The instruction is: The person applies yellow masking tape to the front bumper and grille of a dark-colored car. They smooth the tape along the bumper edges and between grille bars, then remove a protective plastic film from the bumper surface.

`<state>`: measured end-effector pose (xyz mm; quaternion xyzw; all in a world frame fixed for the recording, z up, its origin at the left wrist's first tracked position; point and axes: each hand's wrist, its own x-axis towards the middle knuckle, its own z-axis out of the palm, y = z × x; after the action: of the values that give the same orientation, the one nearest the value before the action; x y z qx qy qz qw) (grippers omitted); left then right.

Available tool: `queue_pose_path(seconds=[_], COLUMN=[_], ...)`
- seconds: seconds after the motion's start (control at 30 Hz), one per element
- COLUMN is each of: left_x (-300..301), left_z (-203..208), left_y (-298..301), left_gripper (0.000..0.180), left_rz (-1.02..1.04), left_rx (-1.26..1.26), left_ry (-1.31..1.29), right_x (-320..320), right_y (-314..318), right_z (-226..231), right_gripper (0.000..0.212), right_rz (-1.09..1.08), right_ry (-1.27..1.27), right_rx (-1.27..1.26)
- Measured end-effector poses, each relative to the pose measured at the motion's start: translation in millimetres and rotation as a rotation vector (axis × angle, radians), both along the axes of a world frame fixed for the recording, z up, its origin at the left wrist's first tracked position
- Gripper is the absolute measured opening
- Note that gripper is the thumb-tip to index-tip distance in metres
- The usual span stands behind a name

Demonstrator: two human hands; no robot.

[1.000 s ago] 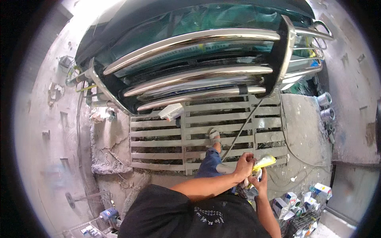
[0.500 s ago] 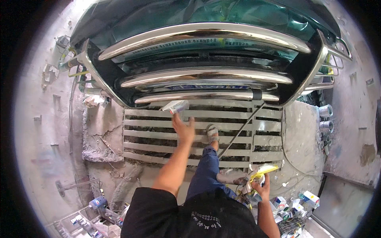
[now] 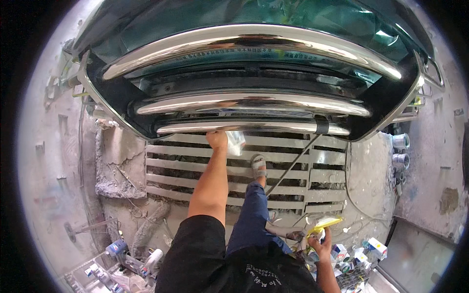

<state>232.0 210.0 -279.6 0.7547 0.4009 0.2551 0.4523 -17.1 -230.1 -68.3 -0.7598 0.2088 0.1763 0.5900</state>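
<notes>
Dusty grey walls [image 3: 46,161] flank this workshop, and at the far left, low down, a blue jug [image 3: 116,248] stands among clutter. Next comes a broken concrete block [image 3: 119,163], then the slatted grate [image 3: 171,166], with the car's chrome bars [image 3: 244,39] curving above it. From where I stand, the left hand [image 3: 216,140] is up against the lowest bar, fingers curled in; a white box [image 3: 236,143] sits right beside it, over the grate, and I cannot tell whether those fingers have hold of it. One sandalled foot [image 3: 259,166] is on the slats, near a dark cable [image 3: 295,161]. Further right, the right hand [image 3: 320,244] pinches a yellow packet [image 3: 325,224] between thumb and fingers. Cartons [image 3: 376,247] lie beyond, with cans [image 3: 400,141] by the wall.
</notes>
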Motion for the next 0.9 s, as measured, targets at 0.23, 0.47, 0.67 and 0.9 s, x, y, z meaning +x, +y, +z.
queue_pose_path(seconds=[0.23, 0.47, 0.67, 0.9], left_x=[-43.8, -167.8, -182.0, -219.6], left_z=[9.7, 11.0, 167.5, 300.1], left_y=[-13.9, -133.3, -282.8, -323.1], left_gripper=[0.031, 0.047, 0.057, 0.072], left_rz=[-0.23, -0.707, -1.136, -1.112], left_rx=[0.04, -0.96, -1.894, -1.872], left_ry=[0.435, 0.486, 0.597, 0.504], right_x=[-6.0, 6.2, -3.2, -3.1], right_y=[-20.1, -62.3, -60.4, -23.2], right_z=[-21.5, 14.7, 51.5, 91.9], right_gripper=[0.071, 0.056, 0.061, 0.062], right_rz=[-0.035, -0.239, -0.381, -0.448], right_ry=[-0.018, -0.006, -0.132, -0.51], right_rx=[-0.021, 0.469, 0.865, -0.032])
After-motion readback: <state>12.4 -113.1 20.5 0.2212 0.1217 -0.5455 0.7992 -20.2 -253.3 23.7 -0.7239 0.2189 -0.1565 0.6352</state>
